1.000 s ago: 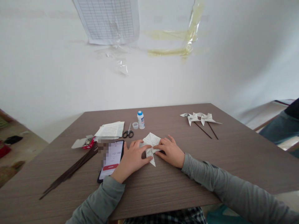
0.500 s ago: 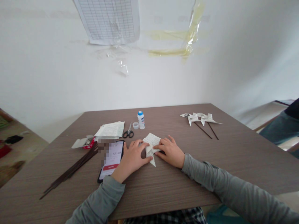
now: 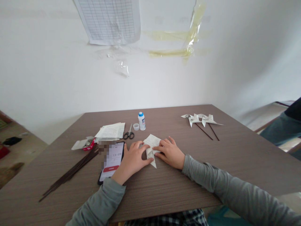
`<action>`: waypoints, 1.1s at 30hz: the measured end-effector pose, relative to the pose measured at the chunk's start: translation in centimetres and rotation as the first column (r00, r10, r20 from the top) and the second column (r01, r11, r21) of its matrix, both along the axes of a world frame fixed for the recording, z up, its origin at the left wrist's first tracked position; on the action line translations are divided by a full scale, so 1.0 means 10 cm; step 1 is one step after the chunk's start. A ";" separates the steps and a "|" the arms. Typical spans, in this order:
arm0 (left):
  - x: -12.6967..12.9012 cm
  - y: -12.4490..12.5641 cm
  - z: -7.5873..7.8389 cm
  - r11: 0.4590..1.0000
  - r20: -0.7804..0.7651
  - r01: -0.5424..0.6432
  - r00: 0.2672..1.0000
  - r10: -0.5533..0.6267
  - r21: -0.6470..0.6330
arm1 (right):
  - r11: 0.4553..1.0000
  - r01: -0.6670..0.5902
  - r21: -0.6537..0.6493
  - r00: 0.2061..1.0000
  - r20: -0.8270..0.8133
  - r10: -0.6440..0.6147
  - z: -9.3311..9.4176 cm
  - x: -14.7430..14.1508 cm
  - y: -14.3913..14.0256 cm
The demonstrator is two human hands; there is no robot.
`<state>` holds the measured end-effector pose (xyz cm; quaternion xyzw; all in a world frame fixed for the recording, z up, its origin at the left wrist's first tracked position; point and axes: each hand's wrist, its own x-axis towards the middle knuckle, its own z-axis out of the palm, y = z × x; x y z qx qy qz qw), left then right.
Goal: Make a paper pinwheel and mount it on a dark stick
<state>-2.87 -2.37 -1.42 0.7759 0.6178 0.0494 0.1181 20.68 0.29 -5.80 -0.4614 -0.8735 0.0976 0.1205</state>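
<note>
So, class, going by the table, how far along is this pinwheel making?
Done: two paper pinwheels on sticks lie at the far right. In hand: the left hand and right hand press a folded printed paper flat. Left: loose sticks, more printed sheets, scissors and a glue bottle wait unused.

Phone screen (image 3: 112, 160): digits reading 13:09 above a red bar; the upper left corner is blurred out.
Folded paper (image 3: 152, 147): rows of small print, too fine to read.
Paper stack (image 3: 111, 131): printed lines, not legible.
Glue bottle (image 3: 141, 121): blue-and-white label, wording too small to read.
Wall sheet (image 3: 109, 19): ruled grid, entries unreadable.
</note>
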 end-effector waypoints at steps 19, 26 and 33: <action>-0.03 0.01 -0.07 1.000 0.015 0.011 1.000 -0.011 0.026 | 0.999 -0.010 0.050 0.999 -0.043 0.012 -0.08 0.04 0.02; -0.03 0.00 -0.05 1.000 0.020 0.008 1.000 -0.008 0.025 | 1.000 -0.022 0.008 0.995 -0.102 0.022 -0.12 0.07 0.05; -0.02 0.00 -0.04 1.000 -0.004 0.018 1.000 -0.018 0.015 | 0.999 -0.007 0.034 0.998 -0.063 0.009 -0.08 0.03 0.02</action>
